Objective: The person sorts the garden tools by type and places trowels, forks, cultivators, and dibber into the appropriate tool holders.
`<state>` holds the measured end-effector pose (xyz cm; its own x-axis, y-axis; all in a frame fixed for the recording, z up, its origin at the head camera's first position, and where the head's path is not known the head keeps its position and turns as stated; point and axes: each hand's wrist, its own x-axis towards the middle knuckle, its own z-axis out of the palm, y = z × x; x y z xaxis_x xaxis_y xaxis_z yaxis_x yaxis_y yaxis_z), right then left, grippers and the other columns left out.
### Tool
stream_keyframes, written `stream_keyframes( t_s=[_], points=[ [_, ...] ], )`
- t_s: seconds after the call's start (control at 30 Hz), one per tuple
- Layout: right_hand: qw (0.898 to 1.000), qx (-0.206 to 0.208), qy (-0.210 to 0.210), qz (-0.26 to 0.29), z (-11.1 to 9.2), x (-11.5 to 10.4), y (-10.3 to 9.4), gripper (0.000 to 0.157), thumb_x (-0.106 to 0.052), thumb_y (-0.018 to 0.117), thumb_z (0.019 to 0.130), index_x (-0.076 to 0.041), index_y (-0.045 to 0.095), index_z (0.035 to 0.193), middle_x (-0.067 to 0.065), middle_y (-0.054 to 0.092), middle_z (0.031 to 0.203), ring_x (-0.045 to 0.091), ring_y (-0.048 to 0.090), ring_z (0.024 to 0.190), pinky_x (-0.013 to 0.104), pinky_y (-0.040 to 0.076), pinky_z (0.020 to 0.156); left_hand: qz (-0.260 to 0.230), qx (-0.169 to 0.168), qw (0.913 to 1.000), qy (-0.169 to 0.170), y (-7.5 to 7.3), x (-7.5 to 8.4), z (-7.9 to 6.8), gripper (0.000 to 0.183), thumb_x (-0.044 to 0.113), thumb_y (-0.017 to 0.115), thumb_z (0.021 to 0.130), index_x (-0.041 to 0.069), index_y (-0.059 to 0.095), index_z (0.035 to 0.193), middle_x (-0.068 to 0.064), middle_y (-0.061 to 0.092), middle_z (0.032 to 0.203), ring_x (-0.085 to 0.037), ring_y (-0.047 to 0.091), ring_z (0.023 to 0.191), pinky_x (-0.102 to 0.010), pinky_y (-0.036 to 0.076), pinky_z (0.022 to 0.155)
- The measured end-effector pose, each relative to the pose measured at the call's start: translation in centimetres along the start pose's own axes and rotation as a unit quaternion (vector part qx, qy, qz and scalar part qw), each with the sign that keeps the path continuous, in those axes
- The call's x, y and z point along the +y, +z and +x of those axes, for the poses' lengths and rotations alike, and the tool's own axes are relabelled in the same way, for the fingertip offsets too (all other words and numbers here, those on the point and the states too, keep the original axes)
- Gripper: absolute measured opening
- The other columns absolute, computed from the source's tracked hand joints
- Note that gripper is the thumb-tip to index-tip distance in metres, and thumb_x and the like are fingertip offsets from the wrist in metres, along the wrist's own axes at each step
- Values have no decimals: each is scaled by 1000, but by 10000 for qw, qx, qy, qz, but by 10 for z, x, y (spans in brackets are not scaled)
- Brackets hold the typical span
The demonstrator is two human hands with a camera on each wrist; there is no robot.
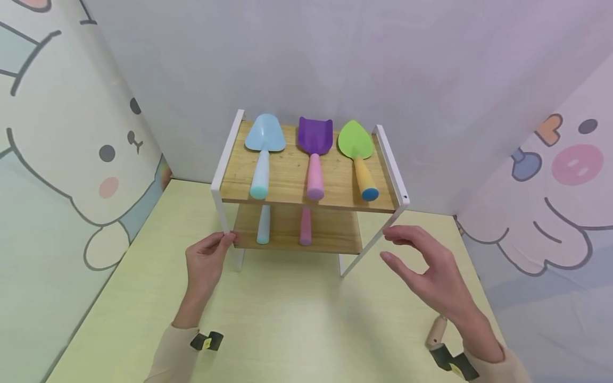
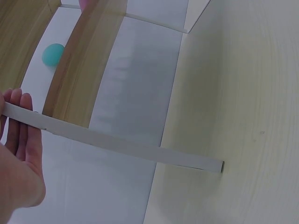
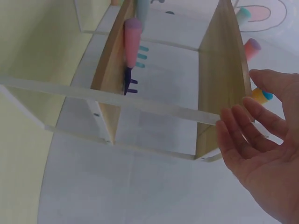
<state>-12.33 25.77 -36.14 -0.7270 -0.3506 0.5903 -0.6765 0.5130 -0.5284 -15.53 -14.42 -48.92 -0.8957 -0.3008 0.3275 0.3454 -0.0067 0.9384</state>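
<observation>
A two-tier wooden rack (image 1: 287,175) with a white frame stands on the table. My left hand (image 1: 205,263) pinches its front left leg (image 2: 126,141) just beside the lower board. To the right, my right hand (image 1: 433,271) is held with thumb and fingers apart, close to the front right leg (image 3: 154,106), holding nothing. The top board bears a light blue trowel (image 1: 265,133), a purple shovel with a pink handle (image 1: 315,135) and a green trowel with a yellow handle (image 1: 355,141). Below lie a light blue handle (image 1: 264,226) and a pink-handled purple rake (image 3: 132,42).
A small tool with a wooden-looking handle (image 1: 437,331) lies on the table (image 1: 287,324) by my right wrist, partly hidden. Behind the rack hangs a pale curtain (image 1: 306,58). Cartoon-printed cloth walls stand at both sides.
</observation>
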Motion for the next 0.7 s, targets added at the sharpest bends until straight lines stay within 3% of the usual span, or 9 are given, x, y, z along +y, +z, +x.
stream_keyframes(
  t_s=[0.4, 0.7],
  points=[
    [9999, 22, -15, 119, -37, 30, 15, 60, 19, 81, 67, 0, 68, 123, 7, 70, 116, 17, 66, 103, 17, 49, 94, -25, 7, 10000, -15, 1, -1, 1, 9, -7, 69, 94, -15, 73, 94, 5, 78, 85, -8, 75, 80, -19, 56, 81],
    [9997, 89, 234, 75, -55, 33, 23, 57, 21, 80, 68, 2, 68, 120, 7, 70, 111, 17, 68, 99, 15, 50, 93, -141, 24, 9999, 27, 1, -2, 0, 9, -8, 69, 94, -17, 72, 93, 3, 78, 85, -9, 75, 80, -20, 56, 81]
  ],
)
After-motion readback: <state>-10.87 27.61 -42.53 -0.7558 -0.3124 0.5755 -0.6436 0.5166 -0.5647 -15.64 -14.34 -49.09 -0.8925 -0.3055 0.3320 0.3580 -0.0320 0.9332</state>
